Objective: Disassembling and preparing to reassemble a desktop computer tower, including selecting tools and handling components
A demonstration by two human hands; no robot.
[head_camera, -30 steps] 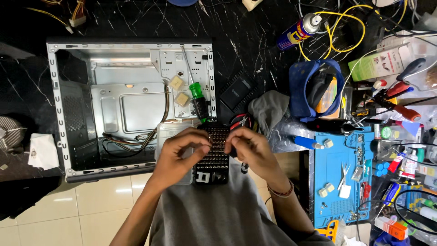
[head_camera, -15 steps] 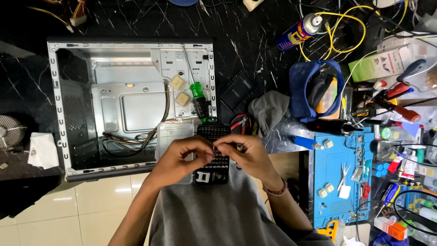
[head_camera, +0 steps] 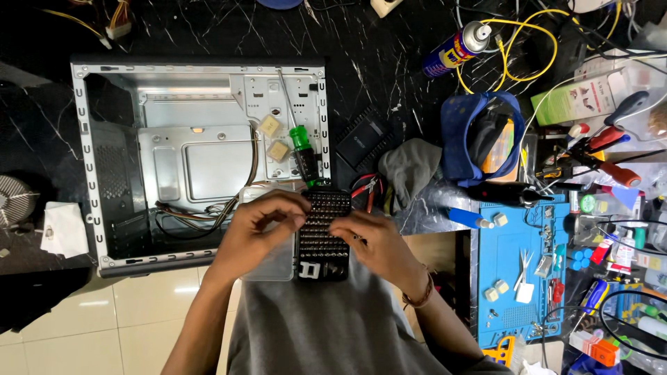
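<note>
A black screwdriver bit case (head_camera: 323, 239) lies open on my lap, its rows of bits showing. My left hand (head_camera: 260, 226) rests over its left side with fingers curled on the clear lid (head_camera: 267, 267). My right hand (head_camera: 372, 243) sits at the case's right edge, fingertips pinched over the bit rows; whether it holds a bit I cannot tell. Just beyond the case lies a green-handled screwdriver (head_camera: 302, 149) on the edge of an empty grey computer case (head_camera: 201, 153), open toward me.
A blue work mat (head_camera: 517, 271) with small parts lies at the right. A spray can (head_camera: 455, 48), yellow cable (head_camera: 528, 42), blue cap (head_camera: 479, 132), grey cloth (head_camera: 410, 170) and several hand tools (head_camera: 601, 156) crowd the dark marble table. White tissue (head_camera: 62, 229) lies at left.
My hands have drawn closer together over the bit case, and my right hand's fingers have moved onto the bit rows.
</note>
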